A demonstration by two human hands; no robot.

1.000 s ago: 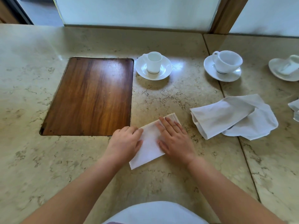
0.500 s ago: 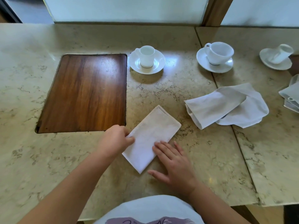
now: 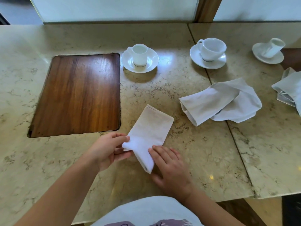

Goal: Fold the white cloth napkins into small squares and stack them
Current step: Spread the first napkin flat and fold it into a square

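Napkin (image 3: pixel 149 132) corner newly lifted

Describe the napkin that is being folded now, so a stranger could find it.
Start at the dark wooden panel set in the marble counter. Just right of its near corner lies a narrow folded napkin, between both hands. Unlike the loose napkin farther right, it is flat and crisp-edged.

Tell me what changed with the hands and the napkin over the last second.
The left hand, which lay knuckled on the folded napkin, now pinches its near left corner and lifts it. The right hand slid from the napkin's middle to its near right edge, fingers flat. The napkin's far end is now uncovered. The loose napkin and the cups stayed put.
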